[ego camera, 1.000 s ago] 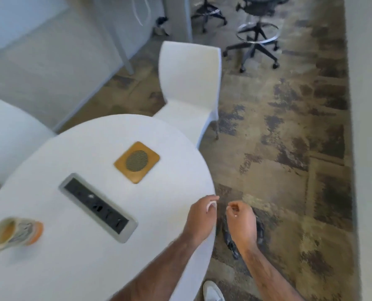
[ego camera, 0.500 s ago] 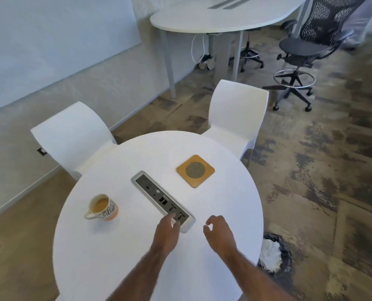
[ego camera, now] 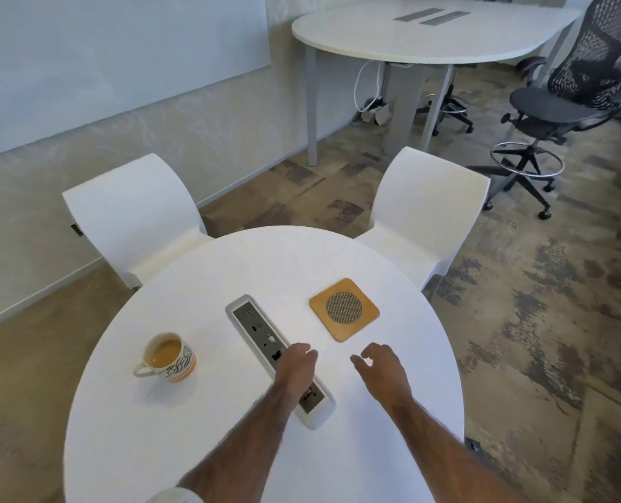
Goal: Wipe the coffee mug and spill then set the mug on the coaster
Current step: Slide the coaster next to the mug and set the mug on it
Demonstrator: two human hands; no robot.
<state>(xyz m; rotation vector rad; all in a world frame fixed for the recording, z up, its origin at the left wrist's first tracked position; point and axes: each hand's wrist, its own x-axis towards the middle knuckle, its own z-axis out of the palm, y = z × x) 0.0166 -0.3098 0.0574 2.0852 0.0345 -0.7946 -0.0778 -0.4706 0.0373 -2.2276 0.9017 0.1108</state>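
Note:
A patterned coffee mug (ego camera: 169, 357) with an orange base stands upright on the left of the round white table (ego camera: 200, 444), full of light brown coffee, handle to the left. A square wooden coaster (ego camera: 344, 309) with a round mesh centre lies to the right of the middle. My left hand (ego camera: 296, 364) hovers over the near part of the power strip, fingers loosely curled and holding nothing. My right hand (ego camera: 383, 368) hangs just below the coaster, fingers apart and empty. No spill or cloth is visible.
A grey power outlet strip (ego camera: 256, 326) is set diagonally in the table's middle. Two white chairs (ego camera: 135, 216) (ego camera: 425, 212) stand behind the table. Farther back are a large white table (ego camera: 428, 34) and a black office chair (ego camera: 570, 99).
The view swung up and left from the table's right edge to the whole table. Both hands moved from the edge over the table's middle, and their fingers opened.

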